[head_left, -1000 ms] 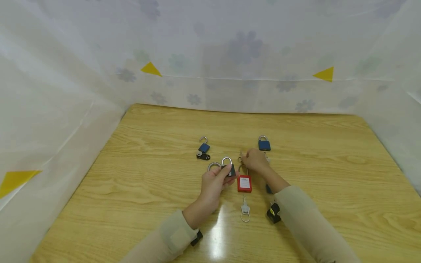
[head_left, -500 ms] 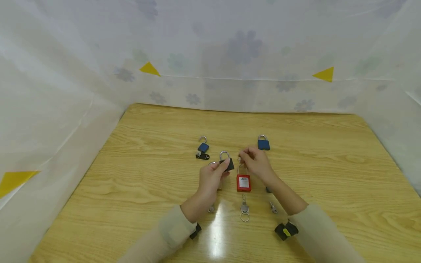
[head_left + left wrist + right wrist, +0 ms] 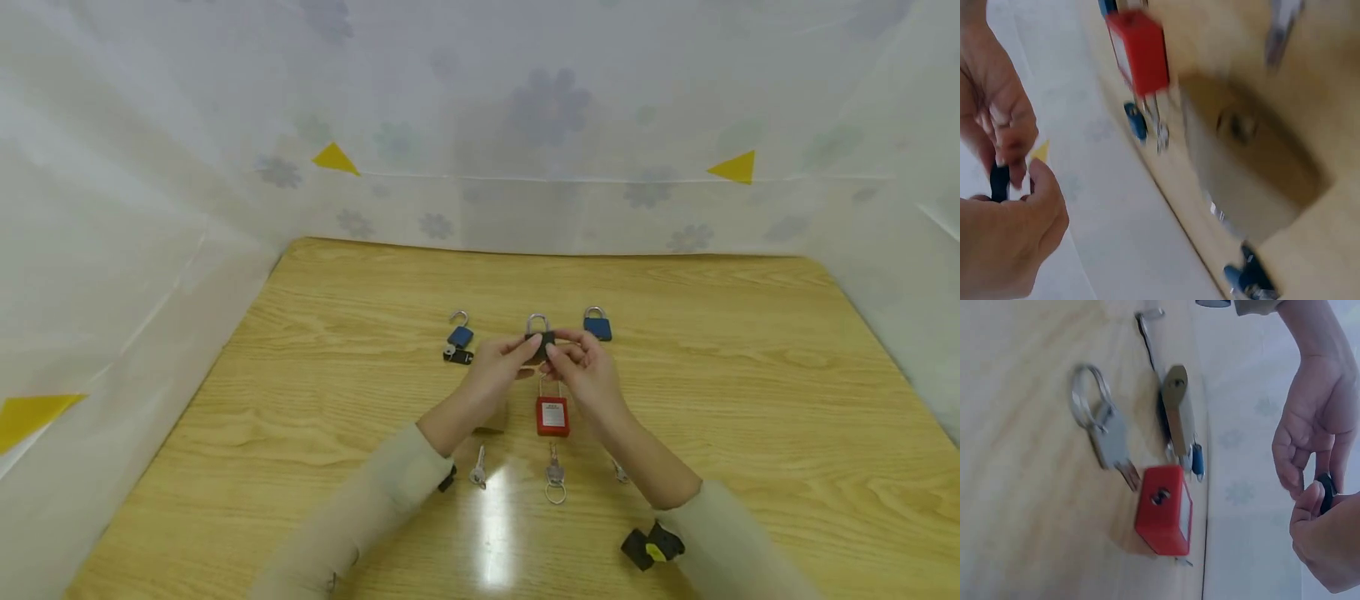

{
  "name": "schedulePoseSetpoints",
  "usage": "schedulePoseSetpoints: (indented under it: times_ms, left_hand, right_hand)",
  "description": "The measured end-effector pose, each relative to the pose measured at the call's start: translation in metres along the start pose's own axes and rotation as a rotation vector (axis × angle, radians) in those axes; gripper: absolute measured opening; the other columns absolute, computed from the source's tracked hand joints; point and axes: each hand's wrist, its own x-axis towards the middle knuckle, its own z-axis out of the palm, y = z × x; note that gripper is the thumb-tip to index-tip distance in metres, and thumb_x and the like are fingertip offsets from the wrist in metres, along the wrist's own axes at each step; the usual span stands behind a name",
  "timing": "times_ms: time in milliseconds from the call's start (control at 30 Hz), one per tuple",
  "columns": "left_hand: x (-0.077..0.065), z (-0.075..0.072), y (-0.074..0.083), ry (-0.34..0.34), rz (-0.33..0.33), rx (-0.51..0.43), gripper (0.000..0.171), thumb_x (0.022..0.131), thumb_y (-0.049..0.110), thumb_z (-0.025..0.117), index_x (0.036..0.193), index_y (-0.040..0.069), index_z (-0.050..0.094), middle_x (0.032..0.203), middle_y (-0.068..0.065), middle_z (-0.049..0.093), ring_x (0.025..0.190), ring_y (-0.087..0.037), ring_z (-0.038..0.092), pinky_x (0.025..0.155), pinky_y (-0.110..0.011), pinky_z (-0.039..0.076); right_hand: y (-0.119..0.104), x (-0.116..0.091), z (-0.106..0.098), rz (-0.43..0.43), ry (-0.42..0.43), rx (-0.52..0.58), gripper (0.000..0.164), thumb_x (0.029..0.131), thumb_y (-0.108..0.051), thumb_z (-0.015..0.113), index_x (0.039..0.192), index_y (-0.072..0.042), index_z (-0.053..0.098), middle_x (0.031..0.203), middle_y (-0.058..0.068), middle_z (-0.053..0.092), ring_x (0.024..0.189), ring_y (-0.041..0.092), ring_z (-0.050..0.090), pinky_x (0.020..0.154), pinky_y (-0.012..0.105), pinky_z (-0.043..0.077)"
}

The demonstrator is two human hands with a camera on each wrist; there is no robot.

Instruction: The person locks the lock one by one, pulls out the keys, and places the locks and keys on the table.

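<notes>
Both hands meet at a small black padlock [image 3: 539,343], raised over the table with its silver shackle pointing up. My left hand [image 3: 491,375] grips its left side, the thumb across the front. From the other side, my right hand [image 3: 590,379] pinches its right edge between thumb and fingers. In the right wrist view the dark padlock [image 3: 1327,492] shows between both sets of fingertips. A small glint shows under the fingers; whether the right hand also holds a key I cannot tell. Just below, a red padlock [image 3: 552,419] with a white label lies on the table.
A brass padlock [image 3: 1254,144] lies left of the red one, partly behind the left arm. Farther back are an open blue padlock [image 3: 461,337] with a black-tagged key [image 3: 457,356] and a closed blue padlock [image 3: 597,327]. Nearer lie keys [image 3: 478,469] and a ringed key [image 3: 555,473].
My left hand has carried the black padlock right and away from me. The right hand, earlier pinching something small behind the red padlock, has come up against the black one.
</notes>
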Motion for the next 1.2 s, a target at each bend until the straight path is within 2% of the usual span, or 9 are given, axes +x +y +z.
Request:
schedulePoseSetpoints:
  times_ms: [67,200,467,700,733,800,967,1067,1200]
  left_hand:
    - [0.012,-0.001,0.009,-0.003,0.009,0.084,0.034,0.095,0.023,0.054,0.121,0.002,0.06,0.12,-0.014,0.063,0.106,-0.023,0.062,0.087,-0.028,0.053]
    - [0.037,0.002,0.02,0.051,0.031,0.157,0.035,0.091,0.022,0.06,0.121,0.005,0.061,0.118,-0.013,0.064,0.103,-0.022,0.064,0.083,-0.025,0.055]
    - [0.073,0.007,0.015,0.168,0.024,0.22,0.03,0.088,0.005,0.061,0.118,-0.002,0.061,0.11,-0.017,0.066,0.096,-0.026,0.066,0.077,-0.025,0.056]
    - [0.094,0.008,0.0,0.154,-0.022,0.49,0.019,0.086,0.003,0.06,0.103,0.0,0.069,0.105,-0.011,0.069,0.095,-0.019,0.062,0.077,-0.024,0.053]
    - [0.095,0.009,-0.003,0.155,-0.023,0.52,0.019,0.086,0.003,0.061,0.103,0.0,0.07,0.105,-0.011,0.069,0.096,-0.018,0.061,0.078,-0.025,0.053]
    - [0.12,0.008,-0.026,0.161,0.028,0.573,0.015,0.081,0.004,0.065,0.094,0.003,0.073,0.097,-0.009,0.071,0.088,-0.016,0.061,0.071,-0.023,0.051]
    - [0.183,0.002,-0.076,0.083,0.007,0.608,0.015,0.077,0.006,0.068,0.09,0.008,0.074,0.098,-0.004,0.07,0.088,-0.014,0.061,0.071,-0.021,0.05]
    - [0.191,0.005,-0.083,0.092,-0.036,0.647,0.017,0.077,0.003,0.062,0.089,0.007,0.074,0.095,-0.004,0.07,0.085,-0.016,0.06,0.069,-0.023,0.051]
    - [0.2,0.01,-0.098,0.13,0.009,0.702,0.018,0.07,-0.001,0.053,0.067,0.006,0.07,0.064,-0.003,0.061,0.059,-0.016,0.051,0.049,-0.023,0.041]
  right_hand:
    - [-0.004,0.009,-0.002,-0.017,0.031,0.03,0.031,0.095,-0.003,0.048,0.123,0.008,0.041,0.077,-0.013,0.061,0.07,0.002,0.059,0.069,0.015,0.052]
    - [-0.008,0.028,-0.004,-0.023,0.076,0.074,0.029,0.096,-0.005,0.047,0.12,0.009,0.041,0.082,-0.009,0.059,0.072,0.002,0.057,0.069,0.013,0.051]
    - [-0.002,0.071,-0.006,0.133,0.205,0.101,0.026,0.094,-0.005,0.05,0.117,0.005,0.045,0.082,0.0,0.056,0.066,0.004,0.057,0.066,0.014,0.052]
    - [0.015,0.095,-0.01,0.288,0.23,-0.108,0.035,0.093,-0.007,0.052,0.124,0.009,0.046,0.094,0.008,0.054,0.07,0.006,0.058,0.075,0.018,0.054]
    - [0.017,0.097,-0.011,0.303,0.232,-0.146,0.035,0.093,-0.008,0.053,0.124,0.008,0.048,0.096,0.009,0.054,0.072,0.007,0.058,0.075,0.017,0.054]
    - [0.02,0.099,-0.012,0.324,0.245,-0.201,0.034,0.093,-0.009,0.054,0.123,0.008,0.051,0.099,0.011,0.055,0.075,0.009,0.057,0.072,0.017,0.052]
    - [0.025,0.098,-0.012,0.33,0.263,-0.291,0.033,0.093,-0.01,0.054,0.12,0.008,0.053,0.116,0.019,0.055,0.09,0.018,0.056,0.081,0.022,0.05]
    - [0.029,0.096,-0.012,0.309,0.26,-0.368,0.032,0.092,-0.011,0.055,0.117,0.009,0.055,0.124,0.024,0.052,0.104,0.027,0.055,0.09,0.03,0.049]
    - [0.035,0.093,-0.009,0.239,0.288,-0.508,0.028,0.091,-0.011,0.056,0.11,0.01,0.058,0.118,0.026,0.056,0.108,0.033,0.054,0.092,0.036,0.048]
